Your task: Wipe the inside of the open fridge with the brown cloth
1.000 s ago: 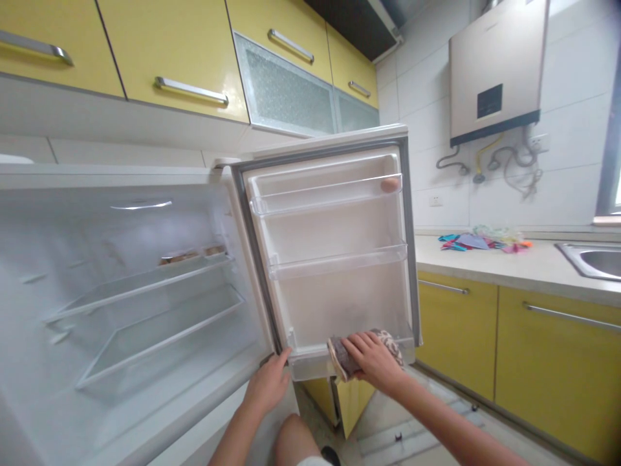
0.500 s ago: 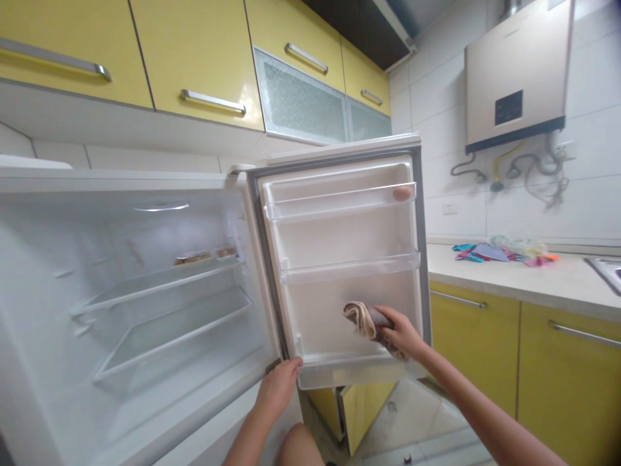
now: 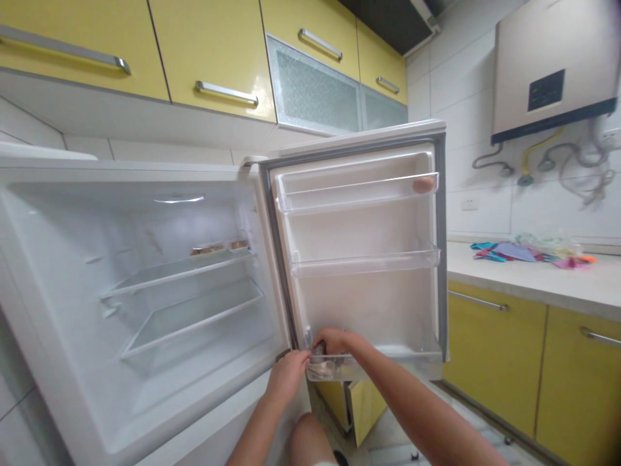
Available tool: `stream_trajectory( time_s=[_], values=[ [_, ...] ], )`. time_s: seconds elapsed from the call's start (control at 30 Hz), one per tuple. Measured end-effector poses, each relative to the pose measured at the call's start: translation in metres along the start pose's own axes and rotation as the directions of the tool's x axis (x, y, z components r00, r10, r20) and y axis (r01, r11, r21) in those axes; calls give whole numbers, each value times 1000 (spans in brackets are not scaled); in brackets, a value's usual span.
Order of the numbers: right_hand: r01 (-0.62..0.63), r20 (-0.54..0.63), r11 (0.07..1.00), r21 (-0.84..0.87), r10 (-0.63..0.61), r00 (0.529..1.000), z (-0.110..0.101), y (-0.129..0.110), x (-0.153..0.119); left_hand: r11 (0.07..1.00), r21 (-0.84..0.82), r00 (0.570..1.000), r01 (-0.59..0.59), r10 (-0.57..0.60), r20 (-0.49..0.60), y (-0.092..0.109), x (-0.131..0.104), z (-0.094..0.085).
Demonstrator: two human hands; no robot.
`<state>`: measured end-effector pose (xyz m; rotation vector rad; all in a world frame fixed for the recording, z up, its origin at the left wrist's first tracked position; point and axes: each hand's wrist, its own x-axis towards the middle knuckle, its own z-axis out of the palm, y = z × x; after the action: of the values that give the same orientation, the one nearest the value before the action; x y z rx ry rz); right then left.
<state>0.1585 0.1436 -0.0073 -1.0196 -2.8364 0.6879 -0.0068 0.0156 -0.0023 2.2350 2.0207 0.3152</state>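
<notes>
My right hand (image 3: 334,341) reaches down into the clear bottom door shelf (image 3: 407,367) of the open fridge. It is closed on a folded brown and beige cloth (image 3: 322,370), part of which shows through the shelf's front wall at the hinge end. My left hand (image 3: 290,372) grips that same end of the shelf, its fingertips curled over the corner beside my right hand. The fridge door (image 3: 363,226) stands wide open to the right of the fridge compartment (image 3: 204,382).
An egg (image 3: 424,186) sits in the top door shelf. Small food packs (image 3: 208,249) lie on the upper glass shelf (image 3: 179,275). Colourful cloths (image 3: 514,251) lie on the counter (image 3: 543,279). Below the fridge door, a yellow cabinet door (image 3: 366,408) hangs open.
My right hand has moved left and down with the cloth, from in front of the door into the bottom shelf. My left hand stays at the shelf's corner. The view has shifted slightly.
</notes>
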Motion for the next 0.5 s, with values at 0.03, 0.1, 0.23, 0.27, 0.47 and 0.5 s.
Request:
stream_trajectory(
  time_s=[0.03,0.1,0.23,0.27,0.47,0.5],
  values=[
    [-10,9,1000,4,10,1000,0,-2,3,1000,7,1000,0,0,-8,0,-1,0],
    [-22,35,1000,14,21,999,0,0,2,1000,21,1000,0,1,-26,0,-3,-1],
    [-24,73,999,27,22,997,-6,19,-27,999,48,999,15,-13,-42,-2,-8,-2],
    [-27,78,999,27,25,997,-8,26,-38,998,53,999,21,-18,-45,-2,-8,-1],
    [-83,117,997,0,82,990,-26,76,-126,999,45,998,30,-28,-62,-7,-9,3],
    [-103,118,995,-18,104,988,-30,85,-140,999,40,998,29,-27,-62,-8,-9,4]
  ],
)
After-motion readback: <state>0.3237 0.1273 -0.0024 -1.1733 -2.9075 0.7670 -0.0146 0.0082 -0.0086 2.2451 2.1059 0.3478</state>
